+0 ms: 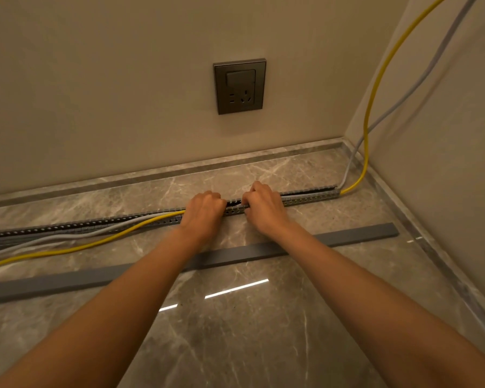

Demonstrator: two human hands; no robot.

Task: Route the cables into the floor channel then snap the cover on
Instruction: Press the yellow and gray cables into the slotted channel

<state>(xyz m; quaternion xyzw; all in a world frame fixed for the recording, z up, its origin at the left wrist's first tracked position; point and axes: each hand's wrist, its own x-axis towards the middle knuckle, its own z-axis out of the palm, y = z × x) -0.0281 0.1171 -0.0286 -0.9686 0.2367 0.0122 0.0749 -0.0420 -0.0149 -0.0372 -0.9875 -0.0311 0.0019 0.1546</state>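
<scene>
Pressing the cables down into the slotted floor channel [305,198] is the step judged to be in hand; the cover is not yet being fitted. The channel is lying on the marble floor [235,331], running roughly parallel to the back wall's skirting and ending near the right-hand corner of the floor. From that corner the yellow cable [371,107] and the grey cable [420,79] are being led down the side wall and into the channel's right end, where they are already seated. Left of the hands both cables are still lying outside the channel, trailing over the floor towards its left edge.

The left hand [203,212] is being held curled, knuckles up, closed over the channel where the yellow cable reaches it; whether the cable itself is being pinched cannot be told. The right hand [262,204] is being held just beside it, fingers bent down and pressed together onto the channel's near wall. Both forearms are being stretched forward, low over the floor, crossing above the grey cover strip [347,238], which is lying flat, nearer than the channel and apart from it.

The next move is judged to call for the hands being shifted leftwards, with the loose cables being tucked between the walls bit by bit, before the cover is lifted. A wall socket [239,86] is sitting unused above.
</scene>
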